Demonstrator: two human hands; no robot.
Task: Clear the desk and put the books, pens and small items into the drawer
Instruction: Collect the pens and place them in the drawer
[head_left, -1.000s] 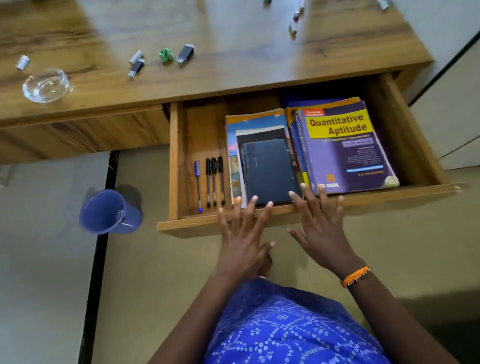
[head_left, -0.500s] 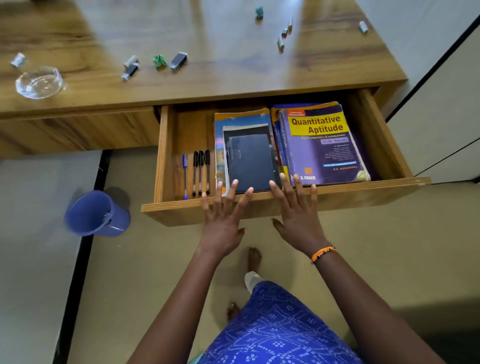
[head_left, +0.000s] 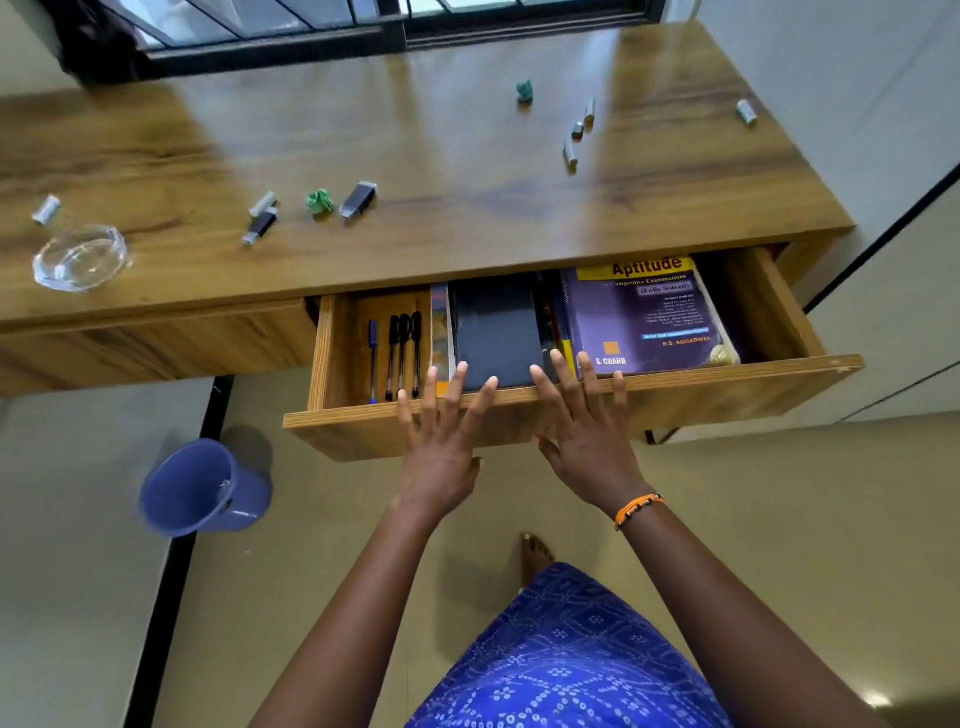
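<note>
Head view: both hands are pressing the drawer (head_left: 727, 400) front.
Left hand (head_left: 441, 447) and right hand (head_left: 587, 436), fingers straight, are likely pushing it shut; small items (head_left: 358, 200) on the desk (head_left: 467, 171) need collecting next.

You see bright daylight from window (head_left: 363, 21) up top. Shiny pale streaks on surface (head_left: 467, 171). Soft shadow beside blue cup (head_left: 202, 488). Edges bend. Picture bit blurry.
</note>
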